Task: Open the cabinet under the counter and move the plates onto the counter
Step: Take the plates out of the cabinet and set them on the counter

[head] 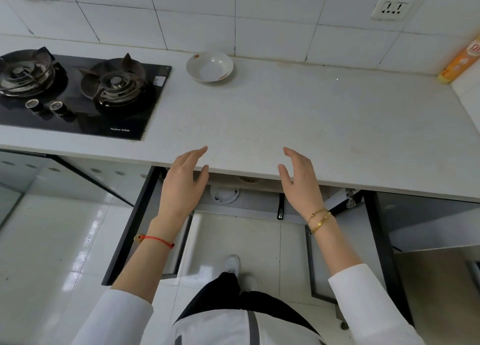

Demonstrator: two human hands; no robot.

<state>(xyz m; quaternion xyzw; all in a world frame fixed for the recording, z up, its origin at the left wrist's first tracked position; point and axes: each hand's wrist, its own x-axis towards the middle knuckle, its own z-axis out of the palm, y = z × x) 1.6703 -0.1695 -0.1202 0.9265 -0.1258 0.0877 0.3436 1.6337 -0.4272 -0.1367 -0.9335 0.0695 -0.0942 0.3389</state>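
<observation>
A white deep plate (210,66) with small red marks stands on the white counter (298,116) near the back wall. Under the counter both cabinet doors hang open, the left door (130,228) and the right door (384,241). Inside the cabinet another white plate (224,194) shows just below the counter edge, partly hidden by it. My left hand (181,183) and my right hand (301,181) hover palms facing each other at the counter's front edge, fingers relaxed and holding nothing.
A black two-burner gas hob (75,93) is set into the counter at the left. An orange and yellow roll box (461,61) leans in the back right corner. A wall socket (392,8) sits on the tiles. My feet stand on the floor between the doors.
</observation>
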